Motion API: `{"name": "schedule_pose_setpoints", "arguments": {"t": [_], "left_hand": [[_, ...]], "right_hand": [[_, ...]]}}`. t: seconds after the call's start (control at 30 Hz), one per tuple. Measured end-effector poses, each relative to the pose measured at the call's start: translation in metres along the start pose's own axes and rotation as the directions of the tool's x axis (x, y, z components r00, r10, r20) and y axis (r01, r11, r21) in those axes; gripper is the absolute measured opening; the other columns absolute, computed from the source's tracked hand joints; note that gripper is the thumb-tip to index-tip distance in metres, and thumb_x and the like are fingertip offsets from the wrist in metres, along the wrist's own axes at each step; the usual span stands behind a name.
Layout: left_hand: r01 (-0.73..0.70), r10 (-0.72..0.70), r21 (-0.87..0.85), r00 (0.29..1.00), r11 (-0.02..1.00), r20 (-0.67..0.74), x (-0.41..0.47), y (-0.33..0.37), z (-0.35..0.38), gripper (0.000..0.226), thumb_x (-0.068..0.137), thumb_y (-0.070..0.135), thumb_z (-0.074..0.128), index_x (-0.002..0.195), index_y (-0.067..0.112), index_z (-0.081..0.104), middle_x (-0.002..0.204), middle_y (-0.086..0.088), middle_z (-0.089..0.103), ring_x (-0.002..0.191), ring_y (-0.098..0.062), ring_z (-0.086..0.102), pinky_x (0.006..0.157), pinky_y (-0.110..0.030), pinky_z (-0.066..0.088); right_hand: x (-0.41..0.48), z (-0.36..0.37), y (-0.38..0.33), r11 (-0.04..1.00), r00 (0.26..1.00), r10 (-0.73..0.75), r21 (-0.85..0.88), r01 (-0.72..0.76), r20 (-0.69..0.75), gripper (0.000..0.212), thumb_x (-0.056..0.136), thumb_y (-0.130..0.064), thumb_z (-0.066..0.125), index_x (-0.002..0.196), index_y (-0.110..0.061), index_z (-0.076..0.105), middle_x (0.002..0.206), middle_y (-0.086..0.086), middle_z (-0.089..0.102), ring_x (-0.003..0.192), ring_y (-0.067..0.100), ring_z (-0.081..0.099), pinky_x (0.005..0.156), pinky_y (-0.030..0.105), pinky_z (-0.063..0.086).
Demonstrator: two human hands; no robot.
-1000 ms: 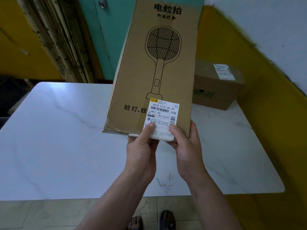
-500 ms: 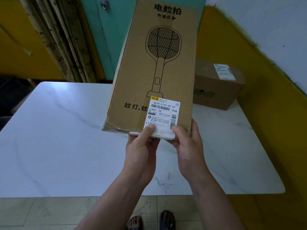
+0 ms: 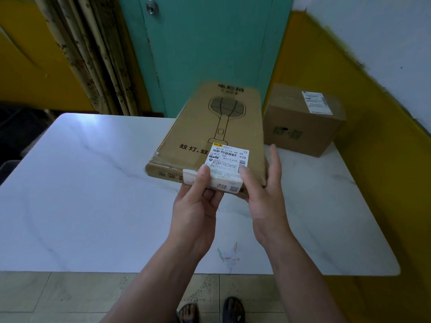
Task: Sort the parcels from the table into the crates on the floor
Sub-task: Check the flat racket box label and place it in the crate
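A long flat cardboard parcel [image 3: 224,127] printed with a racket drawing and carrying a white shipping label [image 3: 227,157] hangs tilted over the white marble table [image 3: 93,194]. My left hand [image 3: 196,206] holds its near end, thumb on the label and fingers under the box. My right hand [image 3: 263,194] grips the near right corner, thumb on top and fingers along the side. A second, squat brown parcel [image 3: 303,127] with a label sits at the table's far right corner. No crate is in view.
Behind the table stand a teal door [image 3: 210,47] and a bundle of bamboo poles [image 3: 93,54]. A yellow wall [image 3: 384,183] runs close along the table's right side. Tiled floor [image 3: 70,297] and my sandalled feet [image 3: 210,311] show at the bottom.
The long parcel has tipped away from me, from nearly upright to almost flat, and sits lower over the table. Both hands keep hold of its near end.
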State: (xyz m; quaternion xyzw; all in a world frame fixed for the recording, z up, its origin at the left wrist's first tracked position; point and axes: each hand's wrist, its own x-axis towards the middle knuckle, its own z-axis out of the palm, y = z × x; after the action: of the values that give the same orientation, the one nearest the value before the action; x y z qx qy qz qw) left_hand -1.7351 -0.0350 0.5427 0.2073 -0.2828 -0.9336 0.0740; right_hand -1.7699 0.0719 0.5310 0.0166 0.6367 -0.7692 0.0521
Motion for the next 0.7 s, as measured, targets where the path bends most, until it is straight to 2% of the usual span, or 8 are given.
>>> {"name": "schedule_pose_setpoints", "arguments": {"t": [0.07,0.13,0.27,0.43,0.57,0.7], "left_hand": [[-0.015,0.015,-0.006,1.0,1.0,-0.016,0.001,0.0,0.002,0.039,0.095,0.02,0.058,0.131,0.004,0.057,0.121,-0.012,0.071,0.112,-0.021,0.069,0.093,-0.03,0.057],[-0.034,0.034,-0.01,0.999,0.999,-0.031,0.001,0.0,0.003,0.042,0.092,0.022,0.06,0.129,0.004,0.057,0.12,-0.013,0.072,0.112,-0.021,0.069,0.092,-0.029,0.057],[-0.069,0.069,-0.002,0.997,0.998,-0.046,0.001,0.002,0.003,0.041,0.086,0.024,0.062,0.123,0.006,0.06,0.119,-0.013,0.072,0.112,-0.023,0.069,0.091,-0.03,0.057],[-0.066,0.065,-0.014,0.996,0.998,-0.058,0.001,0.005,0.004,0.045,0.09,0.024,0.061,0.13,0.004,0.056,0.12,-0.014,0.071,0.111,-0.022,0.07,0.092,-0.031,0.057],[-0.067,0.066,-0.02,0.996,0.998,-0.055,0.0,0.005,0.005,0.045,0.089,0.023,0.061,0.13,0.005,0.056,0.121,-0.014,0.071,0.112,-0.022,0.069,0.094,-0.032,0.056],[-0.031,0.03,-0.018,0.999,0.999,-0.039,0.0,0.003,0.003,0.04,0.096,0.013,0.057,0.134,0.003,0.053,0.121,-0.015,0.071,0.112,-0.023,0.069,0.094,-0.032,0.056]], "right_hand": [[0.001,0.001,0.0,1.0,1.0,-0.011,-0.023,0.012,0.017,0.056,0.097,-0.028,0.065,0.145,-0.043,0.042,0.131,-0.006,0.065,0.11,0.01,0.069,0.091,0.031,0.059],[0.001,0.0,-0.002,0.998,0.999,0.002,-0.055,0.001,0.052,0.052,0.084,-0.036,0.074,0.131,-0.042,0.053,0.125,-0.004,0.069,0.106,0.01,0.071,0.088,0.027,0.059],[0.003,-0.007,-0.001,0.989,0.993,-0.004,-0.143,0.021,0.12,0.059,0.079,-0.017,0.083,0.125,-0.039,0.054,0.121,-0.009,0.07,0.109,0.006,0.068,0.09,0.023,0.056],[0.008,-0.012,-0.006,0.966,0.979,-0.025,-0.247,0.075,0.2,0.061,0.083,-0.01,0.081,0.129,-0.039,0.052,0.129,-0.011,0.065,0.117,0.005,0.063,0.101,0.029,0.053],[0.009,-0.016,-0.008,0.964,0.969,-0.024,-0.252,0.088,0.246,0.063,0.084,-0.005,0.079,0.131,-0.036,0.051,0.13,-0.01,0.063,0.114,0.004,0.064,0.099,0.028,0.054],[0.009,-0.019,-0.005,0.976,0.971,0.006,-0.214,0.047,0.239,0.06,0.086,-0.004,0.075,0.129,-0.039,0.053,0.13,-0.01,0.064,0.118,0.007,0.063,0.1,0.031,0.054]]}}
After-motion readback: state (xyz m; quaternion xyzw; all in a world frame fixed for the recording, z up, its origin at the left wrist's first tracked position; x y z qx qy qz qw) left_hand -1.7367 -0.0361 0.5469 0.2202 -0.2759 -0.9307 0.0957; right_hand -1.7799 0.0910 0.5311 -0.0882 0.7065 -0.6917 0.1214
